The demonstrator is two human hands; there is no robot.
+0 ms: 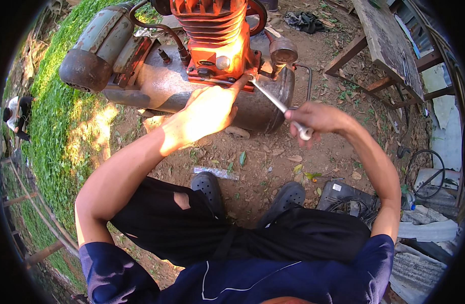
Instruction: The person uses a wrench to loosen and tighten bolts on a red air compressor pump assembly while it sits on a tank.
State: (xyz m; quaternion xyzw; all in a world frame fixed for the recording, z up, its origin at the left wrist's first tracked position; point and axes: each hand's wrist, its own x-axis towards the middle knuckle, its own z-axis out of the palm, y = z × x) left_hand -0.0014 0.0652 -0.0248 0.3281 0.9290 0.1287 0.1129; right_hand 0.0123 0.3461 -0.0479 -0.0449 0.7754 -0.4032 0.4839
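Observation:
My right hand grips a long silver wrench close to its lower ring end. The wrench's far end meets the base of an orange finned compressor pump, by a corner bolt. My left hand reaches to that same corner with the index finger stretched out, its tip at the wrench's far end. The other left fingers are bent and partly hidden; I see nothing held in them. The pump sits on a rusty grey tank lying on its side.
Left of the pump, a grey motor is mounted on the tank. A round gauge-like part stands to its right. A wooden bench stands at the far right. Near my right foot lies a dark flat case with cables. Another person is at the far left.

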